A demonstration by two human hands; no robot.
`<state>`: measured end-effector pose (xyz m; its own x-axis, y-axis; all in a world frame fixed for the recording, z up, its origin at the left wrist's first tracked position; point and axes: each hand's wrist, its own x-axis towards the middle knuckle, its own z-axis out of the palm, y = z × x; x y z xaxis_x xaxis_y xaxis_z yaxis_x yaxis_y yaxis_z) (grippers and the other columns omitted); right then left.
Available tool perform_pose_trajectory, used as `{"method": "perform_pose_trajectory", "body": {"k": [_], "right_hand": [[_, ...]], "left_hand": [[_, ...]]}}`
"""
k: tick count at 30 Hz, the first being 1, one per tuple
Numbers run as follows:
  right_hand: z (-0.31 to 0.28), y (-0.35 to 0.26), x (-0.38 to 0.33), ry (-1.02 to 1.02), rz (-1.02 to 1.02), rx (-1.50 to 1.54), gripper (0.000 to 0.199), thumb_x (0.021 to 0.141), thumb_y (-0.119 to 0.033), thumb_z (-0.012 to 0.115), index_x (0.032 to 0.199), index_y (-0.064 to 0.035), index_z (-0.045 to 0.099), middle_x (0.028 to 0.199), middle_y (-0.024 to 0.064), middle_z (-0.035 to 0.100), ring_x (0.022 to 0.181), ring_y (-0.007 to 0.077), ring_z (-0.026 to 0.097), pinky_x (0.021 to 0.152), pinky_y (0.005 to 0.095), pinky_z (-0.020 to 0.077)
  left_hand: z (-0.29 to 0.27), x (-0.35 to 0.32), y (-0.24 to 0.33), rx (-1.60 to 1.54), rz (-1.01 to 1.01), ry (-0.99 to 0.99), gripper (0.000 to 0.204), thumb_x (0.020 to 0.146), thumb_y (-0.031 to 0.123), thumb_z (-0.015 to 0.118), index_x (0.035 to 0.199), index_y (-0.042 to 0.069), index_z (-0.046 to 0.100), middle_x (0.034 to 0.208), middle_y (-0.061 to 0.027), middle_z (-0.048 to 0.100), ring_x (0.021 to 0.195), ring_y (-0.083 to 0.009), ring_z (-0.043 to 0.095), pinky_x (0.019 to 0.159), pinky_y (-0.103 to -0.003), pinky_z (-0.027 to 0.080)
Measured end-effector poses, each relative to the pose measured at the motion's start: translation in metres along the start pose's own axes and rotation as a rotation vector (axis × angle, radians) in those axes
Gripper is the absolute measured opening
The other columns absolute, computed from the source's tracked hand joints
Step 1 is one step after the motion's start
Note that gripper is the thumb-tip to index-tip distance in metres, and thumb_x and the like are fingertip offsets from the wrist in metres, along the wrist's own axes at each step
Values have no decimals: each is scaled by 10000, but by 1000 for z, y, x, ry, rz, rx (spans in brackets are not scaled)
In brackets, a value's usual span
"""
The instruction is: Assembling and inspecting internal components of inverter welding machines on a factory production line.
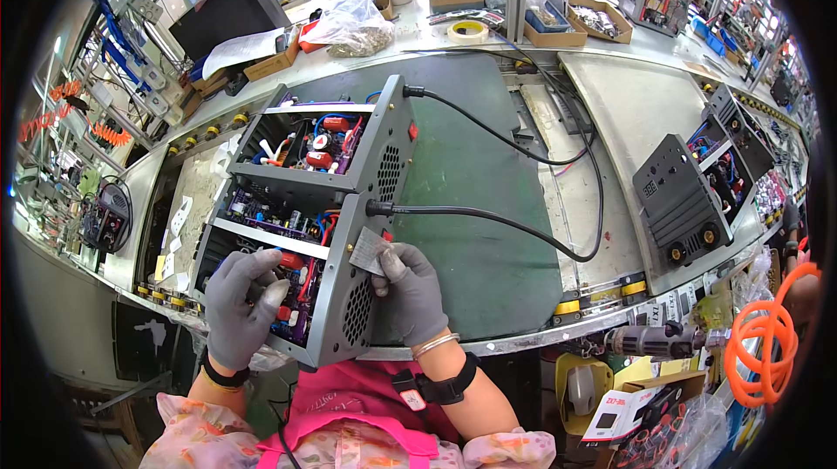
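Grey gloves on both hands, and they're working the near unit (pixel 301 273), an open grey metal case with purple boards and red parts showing, sitting on the green mat (pixel 471 234) at the bench's near edge. The left hand (pixel 237 303) rests on the open side, fingers curled loosely over the board, index tip down by the red parts. The right hand (pixel 410 290) pinches a small silvery label (pixel 370 251) between thumb and forefinger, pressing it against the perforated panel just beneath the black cable (pixel 488 218). A second open unit (pixel 336 142) stands right behind, touching or nearly so, with its own cable. Risks, as I read it: the label could go on crooked or creased if that pinch slips, the left fingertips could snag a wire on the board, and the case, close to the edge, might shift under a push.
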<state>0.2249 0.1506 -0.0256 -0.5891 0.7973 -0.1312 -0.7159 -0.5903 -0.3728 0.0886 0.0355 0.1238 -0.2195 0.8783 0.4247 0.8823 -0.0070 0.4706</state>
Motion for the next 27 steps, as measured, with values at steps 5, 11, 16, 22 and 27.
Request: {"method": "perform_pose_trajectory", "body": {"k": [5,11,16,22,27], "right_hand": [[1,-1,-1,-12,16,-42,145,879,-137,667,973,-34,628,796,31,627,637,77,543,536,201,420],[1,0,1,23,33,-93,195,876,-153,672,1015,-23,627,814,24,635,632,50,547,527,169,412],[4,-3,1,30,51,-103,209,878,-153,670,1028,-15,626,804,22,629,629,46,537,523,170,406],[10,-5,-1,66,41,-181,165,895,-168,646,980,-32,609,736,15,592,610,59,503,535,188,390],[19,6,-2,133,-49,-344,209,888,-182,658,1003,-17,602,789,15,613,643,58,536,558,201,432]], "left_hand": [[1,0,-1,19,13,0,290,824,121,677,1083,6,612,782,-74,539,614,-129,553,523,-232,437],[2,-1,1,49,34,-4,327,833,193,702,1087,7,615,789,-75,535,606,-126,536,515,-239,421],[2,-2,4,24,-48,-27,339,859,221,663,1083,-25,602,812,-53,504,652,-110,496,600,-242,407],[2,0,3,52,28,-13,345,853,237,690,1087,-2,609,794,-70,524,623,-128,538,540,-239,424],[2,1,4,56,29,-13,343,853,238,687,1082,-6,610,797,-73,529,631,-133,551,547,-240,433]]}}
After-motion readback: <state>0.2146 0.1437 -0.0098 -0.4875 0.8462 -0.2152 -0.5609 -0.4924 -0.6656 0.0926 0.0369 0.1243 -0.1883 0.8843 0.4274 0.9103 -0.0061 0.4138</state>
